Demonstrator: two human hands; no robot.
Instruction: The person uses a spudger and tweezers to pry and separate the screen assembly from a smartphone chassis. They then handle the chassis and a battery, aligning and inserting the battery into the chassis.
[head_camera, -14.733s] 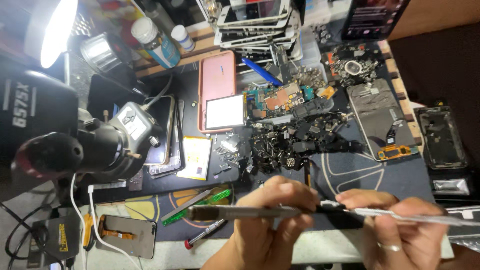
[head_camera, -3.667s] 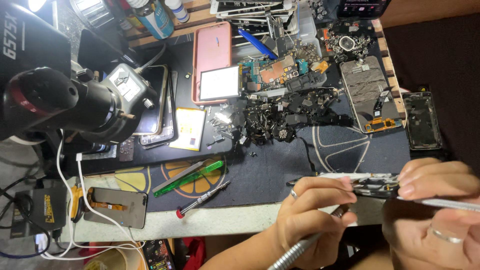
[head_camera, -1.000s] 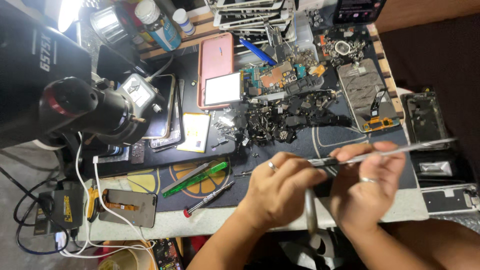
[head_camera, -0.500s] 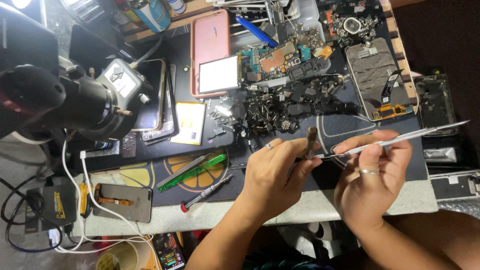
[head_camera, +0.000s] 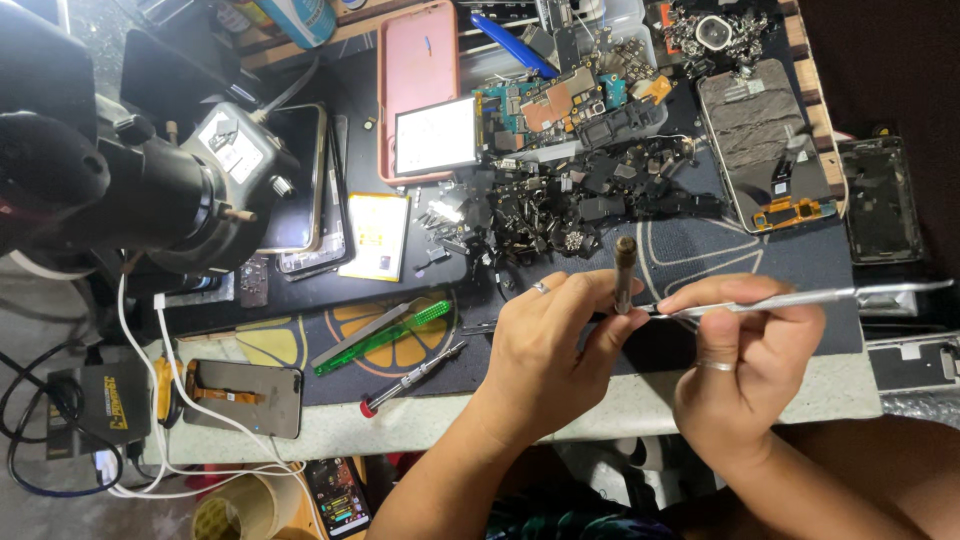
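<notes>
My left hand (head_camera: 555, 340) grips a slim metal screwdriver (head_camera: 625, 272) upright, its knurled top poking above my fingers. My right hand (head_camera: 745, 350) pinches a thin phone (head_camera: 800, 298) seen edge-on, a long silver strip that runs right past the dark work mat (head_camera: 700, 250). The two hands meet over the mat's front edge, and the screwdriver's lower end sits at the phone's left end, hidden by my fingers. A ring shows on each hand.
A heap of small black phone parts (head_camera: 580, 200), circuit boards (head_camera: 560, 100), a pink phone case (head_camera: 415, 70) and a stripped phone back (head_camera: 765, 145) lie behind my hands. A green tool (head_camera: 385, 335) and red-tipped screwdriver (head_camera: 415, 375) lie left. A black microscope (head_camera: 130, 190) looms far left.
My hands stayed together at the mat's front edge; the view shifted slightly. The screwdriver in my left hand now stands more upright against the phone's left end.
</notes>
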